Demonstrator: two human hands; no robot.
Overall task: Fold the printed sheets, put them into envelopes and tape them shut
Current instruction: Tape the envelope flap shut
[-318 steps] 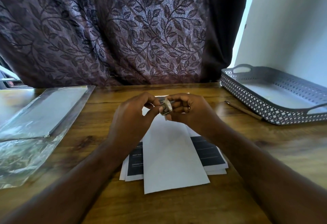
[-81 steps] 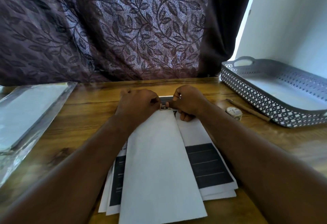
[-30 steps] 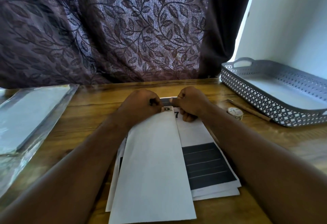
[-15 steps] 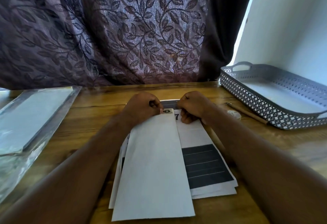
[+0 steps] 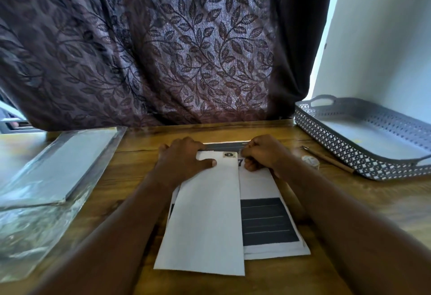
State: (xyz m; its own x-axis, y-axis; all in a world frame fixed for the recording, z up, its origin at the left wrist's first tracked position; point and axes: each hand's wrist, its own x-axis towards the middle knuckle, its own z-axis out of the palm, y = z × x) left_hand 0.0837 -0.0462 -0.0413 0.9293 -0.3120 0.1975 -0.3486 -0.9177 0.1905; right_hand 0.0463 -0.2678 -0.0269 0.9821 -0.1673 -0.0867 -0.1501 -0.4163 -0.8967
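White envelope (image 5: 205,215) lies lengthwise on our printed sheets (image 5: 268,222) at mid-table (image 5: 291,278), a tape piece (image 5: 229,154) at its far end. Our left hand (image 5: 182,161) presses flat there, thumb on the paper, gripping nothing. Our right hand (image 5: 262,152) is curled beside the tape; whether it grips anything, we cannot tell. Right: tape roll (image 5: 310,160), pencil (image 5: 328,159), tray (image 5: 349,154).

Dim scene — daylight from bright gap right of curtain (image 5: 149,45); forearms soft, edges bowed by wide lens.
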